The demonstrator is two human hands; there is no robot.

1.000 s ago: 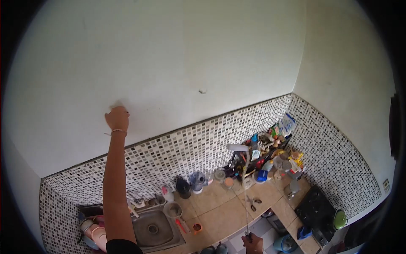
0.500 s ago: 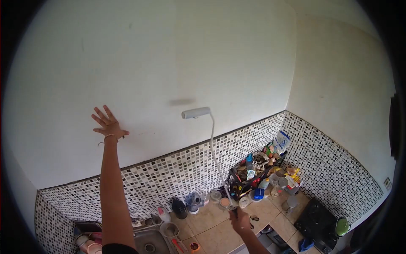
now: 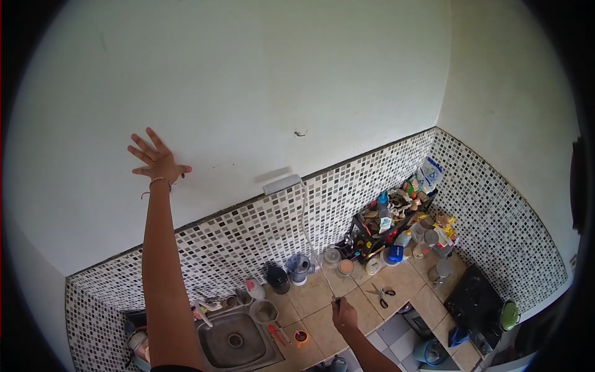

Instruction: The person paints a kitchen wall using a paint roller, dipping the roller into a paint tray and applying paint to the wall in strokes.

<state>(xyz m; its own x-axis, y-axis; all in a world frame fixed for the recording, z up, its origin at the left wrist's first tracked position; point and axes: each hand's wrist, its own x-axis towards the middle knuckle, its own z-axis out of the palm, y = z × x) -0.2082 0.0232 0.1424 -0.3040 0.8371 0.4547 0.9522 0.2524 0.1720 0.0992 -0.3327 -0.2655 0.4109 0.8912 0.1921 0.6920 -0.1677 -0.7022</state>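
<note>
My left hand [image 3: 156, 162] has its fingers spread against the pale wall [image 3: 235, 93], and a thin bracelet circles the wrist. Low in the view, my right hand [image 3: 344, 315] is closed around the dark handle of a paint roller. The long thin rod rises from that hand to the grey roller head [image 3: 282, 185], which is near the dark trim at the top of the mosaic tiles [image 3: 217, 257]. A small dark mark [image 3: 300, 133] shows on the wall above the roller.
A metal sink [image 3: 232, 341] lies below my left arm. Along the tiled counter [image 3: 319, 294] are a blender [image 3: 299, 268], scissors [image 3: 382, 296], jars and a black rack [image 3: 372, 230] full of items. A black stove [image 3: 474, 304] with a green pot [image 3: 509, 315] is at right.
The roller head has moved down the wall to the tile trim. The view has tilted lower, showing more sink and counter. My left hand is still spread on the wall.
</note>
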